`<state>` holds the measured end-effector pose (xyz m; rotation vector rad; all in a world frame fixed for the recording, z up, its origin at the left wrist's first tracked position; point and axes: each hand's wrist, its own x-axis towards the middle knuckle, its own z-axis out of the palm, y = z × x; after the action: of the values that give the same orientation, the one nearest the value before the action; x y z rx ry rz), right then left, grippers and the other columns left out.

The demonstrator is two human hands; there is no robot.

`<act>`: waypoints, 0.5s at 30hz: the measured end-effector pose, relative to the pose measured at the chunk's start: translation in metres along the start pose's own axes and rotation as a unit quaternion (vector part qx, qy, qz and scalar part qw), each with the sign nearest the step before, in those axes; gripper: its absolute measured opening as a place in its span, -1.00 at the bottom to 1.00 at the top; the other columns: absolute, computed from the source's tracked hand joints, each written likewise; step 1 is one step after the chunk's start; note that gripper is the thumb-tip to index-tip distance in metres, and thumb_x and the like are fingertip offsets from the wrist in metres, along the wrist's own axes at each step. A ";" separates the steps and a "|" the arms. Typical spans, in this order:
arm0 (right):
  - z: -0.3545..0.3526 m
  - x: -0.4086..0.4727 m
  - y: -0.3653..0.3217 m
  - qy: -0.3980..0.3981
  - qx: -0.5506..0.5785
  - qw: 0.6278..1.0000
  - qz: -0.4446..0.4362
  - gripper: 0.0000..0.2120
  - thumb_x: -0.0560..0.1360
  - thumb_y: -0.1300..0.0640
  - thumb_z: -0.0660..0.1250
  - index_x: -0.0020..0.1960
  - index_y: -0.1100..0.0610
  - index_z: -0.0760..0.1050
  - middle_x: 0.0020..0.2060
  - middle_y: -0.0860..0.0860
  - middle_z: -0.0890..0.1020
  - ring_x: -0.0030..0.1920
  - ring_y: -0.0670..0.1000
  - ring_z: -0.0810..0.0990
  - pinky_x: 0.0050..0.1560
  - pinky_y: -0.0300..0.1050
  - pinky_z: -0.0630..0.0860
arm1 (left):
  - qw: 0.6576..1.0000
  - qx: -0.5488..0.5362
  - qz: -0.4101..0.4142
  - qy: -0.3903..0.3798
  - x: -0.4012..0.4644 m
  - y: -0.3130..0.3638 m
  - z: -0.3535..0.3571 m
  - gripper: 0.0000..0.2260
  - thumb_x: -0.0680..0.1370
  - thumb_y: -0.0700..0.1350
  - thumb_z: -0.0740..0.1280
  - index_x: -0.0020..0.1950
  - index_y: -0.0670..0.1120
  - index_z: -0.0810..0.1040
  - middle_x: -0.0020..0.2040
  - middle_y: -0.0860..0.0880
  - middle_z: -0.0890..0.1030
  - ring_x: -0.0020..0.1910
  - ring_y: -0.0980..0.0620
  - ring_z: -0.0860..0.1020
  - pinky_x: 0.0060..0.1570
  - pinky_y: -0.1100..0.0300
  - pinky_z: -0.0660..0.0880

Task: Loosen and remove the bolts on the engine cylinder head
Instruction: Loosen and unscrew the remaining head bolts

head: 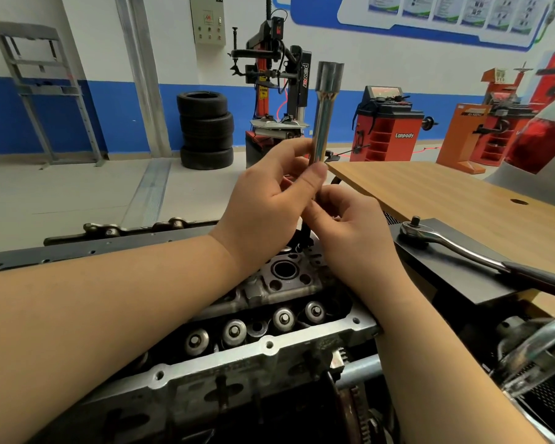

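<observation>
The engine cylinder head (263,318) lies low in the middle of the view, its valve spring caps in a row and a round bore at its far end. Directly above the cylinder head both hands meet around a long chrome socket (326,113) that stands nearly upright, its wide open end on top. The left hand (269,206) curls its fingers round the lower shaft of the socket, thumb pressed against it. The right hand (350,225), just beside and below the left, has its fingers bent in toward the bottom end of the socket; what they pinch there is hidden. To the right of the cylinder head a ratchet wrench (455,245) lies on a black plate (449,277), at the edge of a wooden table (446,187). Beyond the cylinder head, across the floor, stands a stack of tyres (205,129).
</observation>
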<state>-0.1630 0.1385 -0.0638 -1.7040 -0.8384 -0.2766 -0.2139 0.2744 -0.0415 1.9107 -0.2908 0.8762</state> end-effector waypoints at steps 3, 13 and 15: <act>0.000 0.001 0.000 -0.017 0.004 1.000 0.007 -0.84 0.67 0.09 0.35 0.02 0.08 0.70 -0.23 -0.11 0.70 -0.17 -0.09 0.62 -0.12 -0.06 0.53 | 1.000 0.001 -0.010 -0.001 0.001 -0.001 0.000 -0.76 0.71 -0.13 0.31 0.38 -0.02 0.55 0.09 0.01 0.73 0.10 0.06 0.71 0.16 0.09 0.66; 0.001 0.000 0.002 0.005 0.005 1.000 0.001 -0.88 0.62 0.07 0.44 0.06 0.10 0.69 -0.14 -0.05 0.74 -0.08 -0.04 0.69 -0.03 -0.03 0.60 | 1.000 -0.004 -0.007 0.005 0.000 -0.003 0.000 -0.75 0.67 -0.05 0.36 0.33 -0.06 0.59 0.05 -0.02 0.70 0.07 0.01 0.68 0.15 0.01 0.65; 0.000 0.000 0.002 -0.002 0.005 1.000 0.003 -0.86 0.66 0.08 0.38 0.11 0.08 0.70 -0.11 -0.08 0.75 -0.03 -0.07 0.69 -0.01 -0.10 0.56 | 0.999 -0.025 -0.023 -0.003 0.000 -0.002 0.000 -0.75 0.70 -0.14 0.28 0.37 -0.08 0.59 0.10 -0.05 0.71 0.15 -0.02 0.69 0.23 -0.07 0.64</act>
<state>-0.1619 0.1388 -0.0654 -1.6981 -0.8357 -0.2653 -0.2128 0.2756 -0.0433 1.8658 -0.2688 0.8263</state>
